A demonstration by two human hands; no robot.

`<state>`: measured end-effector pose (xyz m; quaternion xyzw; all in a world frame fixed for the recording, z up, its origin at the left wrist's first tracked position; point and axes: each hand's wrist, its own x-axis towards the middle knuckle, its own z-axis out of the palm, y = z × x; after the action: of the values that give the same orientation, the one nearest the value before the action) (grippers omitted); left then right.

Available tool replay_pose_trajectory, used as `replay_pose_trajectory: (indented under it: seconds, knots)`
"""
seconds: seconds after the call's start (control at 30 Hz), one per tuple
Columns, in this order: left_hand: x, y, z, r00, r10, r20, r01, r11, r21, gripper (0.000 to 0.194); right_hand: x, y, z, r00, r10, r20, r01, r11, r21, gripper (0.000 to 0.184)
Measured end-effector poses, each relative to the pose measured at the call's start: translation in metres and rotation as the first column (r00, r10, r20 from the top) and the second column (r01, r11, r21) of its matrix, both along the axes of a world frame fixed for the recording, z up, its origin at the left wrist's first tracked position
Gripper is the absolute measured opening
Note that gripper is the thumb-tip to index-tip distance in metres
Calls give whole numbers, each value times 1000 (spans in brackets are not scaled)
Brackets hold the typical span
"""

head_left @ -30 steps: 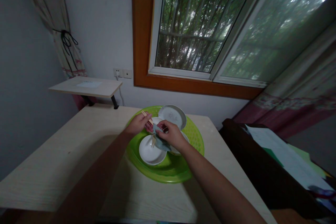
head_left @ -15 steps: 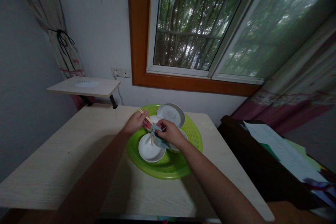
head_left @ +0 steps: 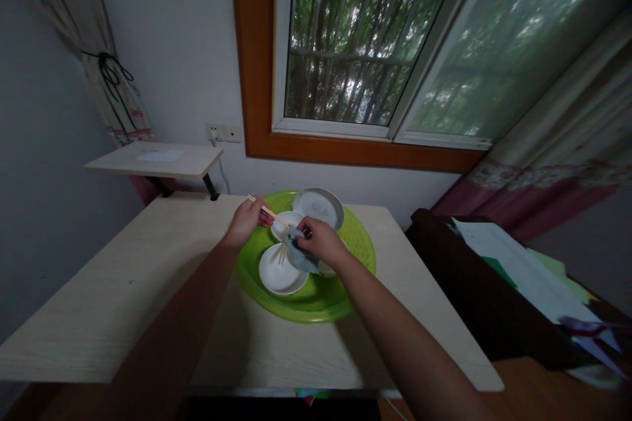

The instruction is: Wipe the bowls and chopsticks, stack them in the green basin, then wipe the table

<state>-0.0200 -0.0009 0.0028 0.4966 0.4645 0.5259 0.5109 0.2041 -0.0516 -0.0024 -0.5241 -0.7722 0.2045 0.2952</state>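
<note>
My left hand (head_left: 245,220) is closed round light wooden chopsticks (head_left: 274,215), which slant down to the right. Their far ends go into a grey-blue cloth (head_left: 302,258) pinched in my right hand (head_left: 320,238). Both hands are above a round green basin (head_left: 306,317). Under the cloth, a white bowl (head_left: 272,271) sits at the front left, and more chopstick ends (head_left: 282,254) show over it. A second white bowl (head_left: 279,229) lies behind, partly covered by my hands. A grey round dish (head_left: 316,204) leans at the back. Another pale bowl (head_left: 326,270) is mostly hidden by my right hand.
The basin stands on a pale wooden table (head_left: 162,316). A small raised shelf (head_left: 187,161) with a paper on it is at the back left. Beyond the right edge, papers (head_left: 513,263) lie on a dark surface. A window (head_left: 355,46) faces me.
My left hand has drawn left, away from my right hand, so more of the chopsticks shows between them. The cloth stays round their far ends. The view has shifted slightly.
</note>
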Motion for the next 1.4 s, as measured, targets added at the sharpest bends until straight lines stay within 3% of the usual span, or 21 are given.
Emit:
replay_pose_trajectory:
  seconds: [0.23, 0.63, 1.1, 1.27, 1.4]
  knots:
    - [-4, 4, -4, 998, 13, 65, -15, 1000, 27, 34, 4, 0, 3, 998, -32, 61, 29, 998, 50, 13]
    - [-8, 4, -4, 992, -112, 57, 106, 989, 107, 40, 10, 10, -11, 1000, -25, 8, 25, 999, 45, 12]
    - [-8, 9, -7, 997, 59, 52, -63, 994, 91, 38, 14, 19, -15, 999, -37, 17, 36, 998, 46, 15]
    - [-8, 12, -10, 994, 59, 87, -67, 993, 99, 36, 21, 20, -13, 991, -131, 33, 128, 989, 75, 11]
    - [-9, 11, -9, 987, 95, 132, -109, 989, 99, 35, 29, 22, -10, 956, -295, -9, 293, 946, 138, 13]
